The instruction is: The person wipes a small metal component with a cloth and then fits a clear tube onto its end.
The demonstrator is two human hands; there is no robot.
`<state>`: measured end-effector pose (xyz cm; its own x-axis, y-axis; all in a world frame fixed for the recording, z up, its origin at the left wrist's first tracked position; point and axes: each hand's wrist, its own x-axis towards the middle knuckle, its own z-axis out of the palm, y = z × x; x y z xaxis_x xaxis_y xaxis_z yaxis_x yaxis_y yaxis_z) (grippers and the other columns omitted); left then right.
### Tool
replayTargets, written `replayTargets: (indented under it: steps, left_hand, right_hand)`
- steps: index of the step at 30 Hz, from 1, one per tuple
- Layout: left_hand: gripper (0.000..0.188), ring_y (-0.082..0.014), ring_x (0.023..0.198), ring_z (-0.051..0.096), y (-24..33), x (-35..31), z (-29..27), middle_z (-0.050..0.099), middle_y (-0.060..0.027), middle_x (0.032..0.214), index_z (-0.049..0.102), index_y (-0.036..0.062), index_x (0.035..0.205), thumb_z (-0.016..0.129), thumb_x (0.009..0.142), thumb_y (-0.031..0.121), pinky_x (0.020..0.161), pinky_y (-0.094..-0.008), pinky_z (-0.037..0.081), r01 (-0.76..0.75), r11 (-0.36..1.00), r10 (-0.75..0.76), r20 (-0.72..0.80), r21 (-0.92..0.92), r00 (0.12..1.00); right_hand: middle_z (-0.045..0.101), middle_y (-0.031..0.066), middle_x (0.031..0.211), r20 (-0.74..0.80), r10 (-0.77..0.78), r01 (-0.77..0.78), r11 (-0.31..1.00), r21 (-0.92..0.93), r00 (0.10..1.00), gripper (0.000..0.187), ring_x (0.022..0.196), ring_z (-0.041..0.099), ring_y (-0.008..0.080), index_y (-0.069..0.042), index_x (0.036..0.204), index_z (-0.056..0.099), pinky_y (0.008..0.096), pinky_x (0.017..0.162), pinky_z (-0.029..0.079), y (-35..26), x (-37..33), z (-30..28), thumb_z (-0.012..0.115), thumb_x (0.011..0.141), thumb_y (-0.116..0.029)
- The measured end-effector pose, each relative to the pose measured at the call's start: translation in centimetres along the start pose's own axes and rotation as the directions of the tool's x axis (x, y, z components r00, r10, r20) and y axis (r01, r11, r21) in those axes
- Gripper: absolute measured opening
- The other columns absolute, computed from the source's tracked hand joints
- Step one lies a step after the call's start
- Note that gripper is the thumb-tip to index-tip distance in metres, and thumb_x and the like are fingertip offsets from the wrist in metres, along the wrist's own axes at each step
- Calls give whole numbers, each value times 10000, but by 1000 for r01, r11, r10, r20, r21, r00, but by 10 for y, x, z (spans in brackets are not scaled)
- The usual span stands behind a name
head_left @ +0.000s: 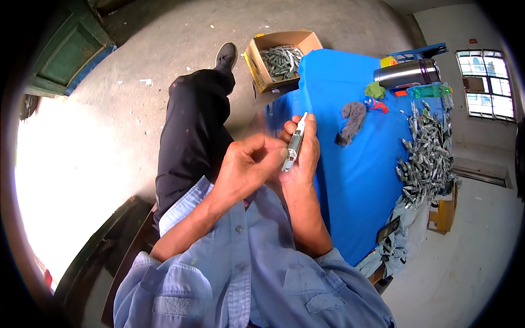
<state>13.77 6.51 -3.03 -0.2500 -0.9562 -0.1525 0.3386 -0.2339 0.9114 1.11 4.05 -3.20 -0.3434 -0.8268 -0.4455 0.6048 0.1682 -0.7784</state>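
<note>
My right hand [306,156] is closed around a slim pen-shaped device [296,140], with a grey body and a narrow white tip that points up and away from me. The thumb lies along its right side and fingertips curl round from behind. At the device's lower left side is my left hand [240,167], thumb and forefinger pressed together in a pinch. Whatever sits between those two fingertips is too small to make out. Both hands are held over my lap, left of the blue-covered table [350,191].
A cardboard box [302,39] of similar grey pieces stands on the floor ahead. On the table are a pile of such pieces [426,158], a steel flask [407,74], a grey cloth [353,121], a green cloth [375,90] and a green bottle [429,91]. A phone-like dark slab [388,229] lies nearer.
</note>
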Motion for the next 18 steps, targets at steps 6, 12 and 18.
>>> replayTargets:
  steps: [6,12,18]
  left_hand:
    - [79,-57,668,589,1,-1,-2,668,-18,780,693,-21,956,673,978,52,593,-229,488,35,999,-33,56,-35,998]
    - [69,-59,696,597,2,-4,-4,668,-14,792,691,-25,939,679,965,37,624,-231,498,64,998,-63,64,-6,996]
    - [59,-51,760,607,2,-6,-3,672,-3,819,689,-29,919,669,953,15,700,-228,515,39,999,-39,44,-5,998]
  right_hand:
    - [544,16,779,26,50,-51,998,40,998,391,634,454,103,-60,1039,547,245,564,394,-2,2,-1,583,1033,-449]
    - [551,10,768,62,158,-164,981,107,986,346,637,452,101,-66,1026,581,234,549,407,0,2,-5,597,1041,-411]
    - [559,14,769,54,135,-138,990,41,989,406,622,463,105,-61,1048,553,245,548,399,1,2,-5,603,1023,-464]
